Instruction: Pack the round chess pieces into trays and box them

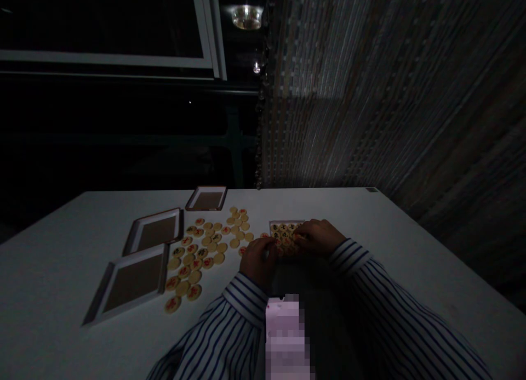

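A small box in front of me holds rows of round wooden xiangqi pieces with black and red characters. At its left side is my left hand, its fingers curled in and fingertips at the box edge; whatever they may grip is hidden. From the right, my right hand reaches over the box, fingers closed around a pale xiangqi piece among the others. Many loose xiangqi pieces lie scattered left of my hands, some face up with characters, others showing blank sides.
Three shallow trays or lids stand on the white table: a near one, a middle one and a far one. A lit, pixelated screen is below my hands. A beaded curtain hangs behind; the room is dark.
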The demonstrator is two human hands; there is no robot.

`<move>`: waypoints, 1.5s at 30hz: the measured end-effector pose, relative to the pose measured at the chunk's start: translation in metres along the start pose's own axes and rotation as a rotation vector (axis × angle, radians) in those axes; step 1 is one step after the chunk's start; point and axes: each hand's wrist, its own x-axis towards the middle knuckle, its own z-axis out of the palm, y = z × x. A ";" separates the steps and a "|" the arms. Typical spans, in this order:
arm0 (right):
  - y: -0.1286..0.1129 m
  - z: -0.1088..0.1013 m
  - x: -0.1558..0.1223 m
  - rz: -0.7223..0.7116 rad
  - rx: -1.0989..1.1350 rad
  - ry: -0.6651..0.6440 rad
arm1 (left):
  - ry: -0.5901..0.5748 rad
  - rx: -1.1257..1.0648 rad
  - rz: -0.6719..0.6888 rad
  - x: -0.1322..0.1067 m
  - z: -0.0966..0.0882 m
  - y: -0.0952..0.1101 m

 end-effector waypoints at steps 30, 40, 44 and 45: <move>-0.005 -0.005 -0.002 0.013 -0.044 -0.072 | 0.009 -0.023 0.023 -0.001 0.004 -0.005; -0.007 -0.008 -0.003 0.000 -0.036 -0.083 | 0.015 -0.010 0.014 -0.001 0.004 -0.003; -0.006 -0.005 -0.003 -0.007 -0.049 -0.070 | -0.005 -0.021 0.026 -0.001 0.005 -0.006; -0.006 -0.005 -0.003 -0.011 -0.051 -0.065 | 0.000 -0.024 0.031 -0.001 0.005 -0.007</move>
